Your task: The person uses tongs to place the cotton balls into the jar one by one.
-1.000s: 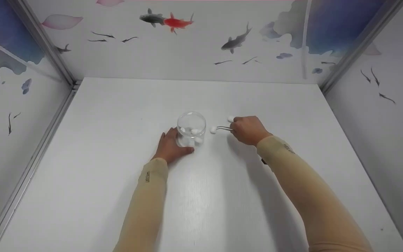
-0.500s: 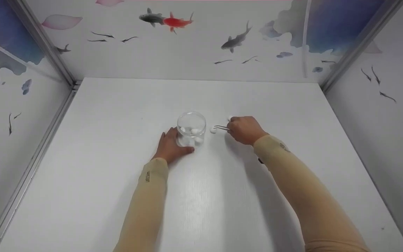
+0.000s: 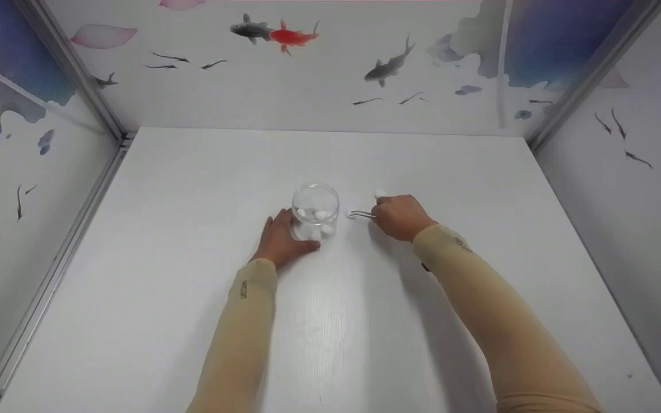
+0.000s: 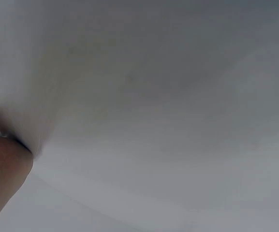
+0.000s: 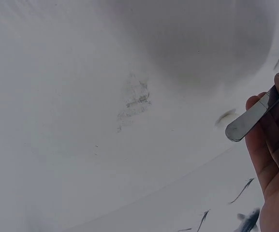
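Head view: I see the left hand (image 3: pixel 284 241) curled round the clear jar (image 3: pixel 315 219) from eight o'clock; toward three, the right hand (image 3: pixel 404 218) grips a pronged tool (image 3: pixel 364 215) at a white ball (image 3: pixel 350 214). Left wrist: skin at eight. Right wrist: the tool's handle (image 5: pixel 248 119) at three.

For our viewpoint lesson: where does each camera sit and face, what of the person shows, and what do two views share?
Head: on the head, facing forward and down; left hand round a clear jar, right hand holding a metal tool, both sleeves.
Left wrist: on that wrist, facing a pale surface; left hand partly shows.
Right wrist: on that wrist, facing a smudged white surface; right hand at right edge.
Head and right wrist share right hand and metal tool.
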A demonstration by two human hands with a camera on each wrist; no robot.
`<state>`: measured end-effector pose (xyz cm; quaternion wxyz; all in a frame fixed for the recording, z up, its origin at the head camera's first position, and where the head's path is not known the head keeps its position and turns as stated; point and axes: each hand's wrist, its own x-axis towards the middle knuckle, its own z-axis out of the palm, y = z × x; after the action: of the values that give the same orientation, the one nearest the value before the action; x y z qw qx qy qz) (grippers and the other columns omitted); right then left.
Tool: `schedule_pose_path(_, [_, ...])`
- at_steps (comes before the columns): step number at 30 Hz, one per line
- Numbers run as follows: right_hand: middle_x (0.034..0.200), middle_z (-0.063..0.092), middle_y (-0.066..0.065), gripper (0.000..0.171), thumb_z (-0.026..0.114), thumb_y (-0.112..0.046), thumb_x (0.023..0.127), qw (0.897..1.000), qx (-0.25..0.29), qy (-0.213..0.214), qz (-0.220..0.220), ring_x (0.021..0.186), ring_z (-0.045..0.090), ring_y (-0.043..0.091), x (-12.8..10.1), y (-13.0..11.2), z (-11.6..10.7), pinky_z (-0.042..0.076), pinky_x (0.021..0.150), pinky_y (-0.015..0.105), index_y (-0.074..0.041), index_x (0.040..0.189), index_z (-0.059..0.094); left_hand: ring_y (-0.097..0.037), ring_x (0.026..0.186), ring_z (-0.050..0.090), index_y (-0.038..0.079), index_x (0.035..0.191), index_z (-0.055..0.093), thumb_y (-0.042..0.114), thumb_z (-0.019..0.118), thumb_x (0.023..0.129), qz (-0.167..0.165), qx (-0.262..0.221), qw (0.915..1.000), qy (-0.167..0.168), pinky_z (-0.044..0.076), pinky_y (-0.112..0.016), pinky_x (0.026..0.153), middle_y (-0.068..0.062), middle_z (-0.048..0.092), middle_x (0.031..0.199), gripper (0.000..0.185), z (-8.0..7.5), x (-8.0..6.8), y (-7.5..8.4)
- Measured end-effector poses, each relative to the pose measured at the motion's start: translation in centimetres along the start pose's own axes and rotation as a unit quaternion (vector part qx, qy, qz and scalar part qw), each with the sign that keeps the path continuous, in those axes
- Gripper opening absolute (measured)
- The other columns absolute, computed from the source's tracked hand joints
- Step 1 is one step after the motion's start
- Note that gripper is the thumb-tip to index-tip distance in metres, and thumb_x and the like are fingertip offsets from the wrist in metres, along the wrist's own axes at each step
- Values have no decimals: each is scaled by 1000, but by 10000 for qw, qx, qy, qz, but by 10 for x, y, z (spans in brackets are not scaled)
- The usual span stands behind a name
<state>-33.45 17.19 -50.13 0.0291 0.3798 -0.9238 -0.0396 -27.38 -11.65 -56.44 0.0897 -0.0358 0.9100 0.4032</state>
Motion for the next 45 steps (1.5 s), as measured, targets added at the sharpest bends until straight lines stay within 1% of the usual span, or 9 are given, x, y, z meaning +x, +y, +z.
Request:
schedule_pose_path(4, [83, 68, 8, 11, 70, -14, 93, 10000, -93, -2, 27, 67, 64, 22, 0, -2, -1, 59, 64, 38, -6, 91, 77, -24, 151, 9, 14, 158, 26, 56, 86, 69, -28, 13, 10000, -9, -5, -35, 122, -8, 24, 163, 116, 1, 0, 0])
schedule_pose_path(10, [80, 67, 7, 13, 67, -11, 94, 9996, -283, 70, 8, 61, 60, 20, 1, -3, 1, 58, 58, 37, -6, 86, 76, -26, 151, 10, 14, 158, 27, 56, 87, 68, 14, -7, 10000, 4, -4, -36, 122, -9, 25, 163, 116, 0, 1, -1])
schedule_pose_path(14, [80, 67, 7, 14, 65, -10, 94, 9996, -246, 97, 8, 61, 59, 19, 1, -2, -1, 58, 58, 37, -6, 87, 76, -27, 151, 10, 14, 158, 27, 56, 87, 68, 47, 40, 10000, 7, -3, -36, 122, -9, 25, 163, 116, 0, 2, -1])
schedule_pose_path(20, [82, 67, 6, 14, 65, -11, 94, 9997, -124, 192, 63, 60, 57, 19, -4, 4, -5, 56, 56, 36, -7, 88, 76, -30, 151, 8, 14, 158, 26, 55, 86, 69, -6, 20, 10000, -25, -1, -40, 123, -10, 22, 163, 115, -1, -1, 1])
schedule_pose_path(23, [82, 68, 6, 13, 65, -10, 94, 9994, -87, 327, 11, 60, 57, 18, -8, 7, -7, 57, 56, 36, -7, 89, 77, -29, 151, 9, 14, 158, 26, 54, 86, 70, 21, 23, 10000, -27, -1, -40, 123, -10, 24, 163, 114, -1, -1, 2])
schedule_pose_path(30, [69, 61, 2, 13, 69, -9, 89, 9964, -92, 839, -122, 51, 54, 16, -17, 12, -19, 52, 44, 37, -10, 78, 76, -24, 150, 14, 13, 158, 27, 54, 86, 72, 163, 117, 9998, -40, -7, -33, 122, -8, 27, 162, 112, -1, 1, -1])
schedule_pose_path(32, [70, 62, 2, 12, 69, -8, 89, 9957, -47, 913, -137, 51, 54, 16, -17, 13, -23, 52, 45, 36, -10, 79, 76, -24, 150, 15, 13, 158, 27, 53, 86, 72, 173, 106, 9998, -34, -7, -33, 122, -8, 28, 162, 112, -1, 1, -1])
schedule_pose_path(36, [72, 63, 3, 12, 68, -9, 91, 9957, -49, 908, -151, 53, 54, 16, -18, 13, -29, 54, 48, 35, -9, 84, 78, -24, 150, 17, 13, 157, 28, 53, 86, 72, 177, 141, 9997, -36, -7, -33, 121, -8, 28, 161, 111, -1, 0, 0])
schedule_pose_path(45, [72, 64, 3, 11, 67, -9, 92, 9943, -156, 1020, -254, 55, 58, 16, -17, 8, -46, 57, 51, 34, -7, 85, 77, -24, 149, 18, 13, 157, 29, 52, 86, 73, 204, 191, 9996, 7, -7, -33, 122, -9, 29, 161, 109, -1, 0, 2])
